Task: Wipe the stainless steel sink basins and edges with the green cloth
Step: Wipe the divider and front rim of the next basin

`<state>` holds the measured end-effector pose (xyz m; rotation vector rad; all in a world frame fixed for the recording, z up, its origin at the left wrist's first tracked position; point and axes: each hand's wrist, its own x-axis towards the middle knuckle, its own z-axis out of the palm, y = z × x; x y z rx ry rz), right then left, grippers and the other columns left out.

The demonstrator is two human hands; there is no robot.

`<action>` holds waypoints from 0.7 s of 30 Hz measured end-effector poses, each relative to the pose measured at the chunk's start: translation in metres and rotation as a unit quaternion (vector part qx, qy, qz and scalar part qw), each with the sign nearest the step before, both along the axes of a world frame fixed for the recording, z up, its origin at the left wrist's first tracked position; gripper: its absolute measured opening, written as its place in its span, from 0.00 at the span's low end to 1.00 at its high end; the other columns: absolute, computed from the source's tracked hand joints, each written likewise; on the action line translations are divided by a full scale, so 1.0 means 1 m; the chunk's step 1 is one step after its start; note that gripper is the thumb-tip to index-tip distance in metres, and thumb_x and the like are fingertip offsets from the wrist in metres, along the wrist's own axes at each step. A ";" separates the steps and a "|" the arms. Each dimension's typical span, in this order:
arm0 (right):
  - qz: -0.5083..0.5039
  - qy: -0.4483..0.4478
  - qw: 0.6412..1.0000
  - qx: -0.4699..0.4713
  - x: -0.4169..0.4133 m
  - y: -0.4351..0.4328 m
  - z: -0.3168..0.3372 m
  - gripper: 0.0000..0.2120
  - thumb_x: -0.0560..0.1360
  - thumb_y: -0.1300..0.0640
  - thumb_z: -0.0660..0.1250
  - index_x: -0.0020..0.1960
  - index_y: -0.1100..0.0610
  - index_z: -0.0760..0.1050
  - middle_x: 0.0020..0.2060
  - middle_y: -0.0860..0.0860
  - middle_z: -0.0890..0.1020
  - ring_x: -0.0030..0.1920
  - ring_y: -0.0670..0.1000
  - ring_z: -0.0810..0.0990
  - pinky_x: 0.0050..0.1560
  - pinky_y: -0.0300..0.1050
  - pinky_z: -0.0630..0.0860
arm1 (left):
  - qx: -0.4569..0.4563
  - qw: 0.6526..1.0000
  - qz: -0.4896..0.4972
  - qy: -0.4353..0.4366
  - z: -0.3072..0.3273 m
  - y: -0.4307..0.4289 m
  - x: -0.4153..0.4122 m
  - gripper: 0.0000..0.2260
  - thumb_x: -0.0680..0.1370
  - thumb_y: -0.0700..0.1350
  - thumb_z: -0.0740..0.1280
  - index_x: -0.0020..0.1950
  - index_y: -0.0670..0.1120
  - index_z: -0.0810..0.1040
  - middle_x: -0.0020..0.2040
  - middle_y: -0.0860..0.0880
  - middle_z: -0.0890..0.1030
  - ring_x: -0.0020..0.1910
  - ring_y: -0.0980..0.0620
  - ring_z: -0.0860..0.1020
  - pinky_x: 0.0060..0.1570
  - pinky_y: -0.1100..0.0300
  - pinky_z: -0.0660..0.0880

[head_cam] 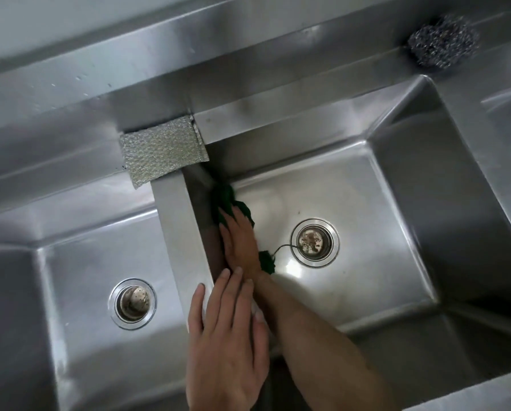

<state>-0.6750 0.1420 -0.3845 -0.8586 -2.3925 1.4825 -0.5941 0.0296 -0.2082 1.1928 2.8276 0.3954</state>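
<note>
1 head view looks steeply down from close above the sink (177, 226), facing its back ledge (248, 54), with the divider between 2 basins near centre.

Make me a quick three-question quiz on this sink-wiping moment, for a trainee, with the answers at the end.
1. True or false: the green cloth is in the left basin.
2. Which hand presses the cloth against the sink wall? A) left hand B) right hand C) neither
3. Fill in: the steel wool scrubber sits on the back ledge, at the far ____ of the view.

Key
1. False: it lies in the right basin, against the wall below the divider.
2. B; the left hand rests flat on the divider.
3. right
</note>
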 end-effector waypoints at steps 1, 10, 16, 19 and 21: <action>-0.004 0.001 0.999 -0.033 0.002 -0.001 0.006 0.19 0.87 0.56 0.58 0.75 0.57 0.73 0.74 0.58 0.74 0.76 0.57 0.70 0.77 0.42 0.61 | -0.002 1.000 -0.001 -0.005 0.000 -0.001 0.000 0.21 0.81 0.48 0.60 0.68 0.41 0.82 0.74 0.44 0.79 0.78 0.48 0.71 0.80 0.42 0.61; -0.079 -0.036 0.937 -0.338 0.008 0.004 0.051 0.18 0.86 0.49 0.59 0.70 0.56 0.77 0.63 0.55 0.83 0.64 0.52 0.80 0.72 0.57 0.73 | 0.004 1.000 0.000 -0.016 0.002 -0.003 0.002 0.20 0.82 0.47 0.58 0.69 0.40 0.81 0.74 0.44 0.78 0.78 0.46 0.71 0.78 0.40 0.62; -0.061 0.023 0.948 -0.313 -0.036 0.015 0.093 0.21 0.84 0.42 0.59 0.69 0.53 0.77 0.64 0.53 0.82 0.67 0.52 0.78 0.73 0.54 0.71 | 0.051 0.995 0.089 0.005 0.000 -0.003 0.005 0.20 0.83 0.44 0.57 0.72 0.38 0.77 0.79 0.39 0.71 0.80 0.41 0.68 0.78 0.39 0.63; -0.052 0.023 0.955 -0.292 -0.035 0.011 0.088 0.17 0.86 0.46 0.58 0.70 0.51 0.75 0.68 0.54 0.78 0.69 0.52 0.75 0.76 0.55 0.68 | 0.035 0.990 0.139 -0.006 0.000 -0.003 0.004 0.24 0.84 0.46 0.55 0.78 0.37 0.70 0.82 0.40 0.67 0.81 0.41 0.66 0.80 0.40 0.60; -0.047 -0.003 0.954 -0.295 -0.037 0.012 0.082 0.15 0.86 0.48 0.58 0.70 0.49 0.74 0.69 0.54 0.77 0.70 0.52 0.74 0.77 0.58 0.66 | 0.009 0.988 0.155 -0.004 0.000 -0.002 0.003 0.25 0.85 0.46 0.52 0.81 0.38 0.65 0.83 0.41 0.65 0.82 0.41 0.66 0.80 0.40 0.59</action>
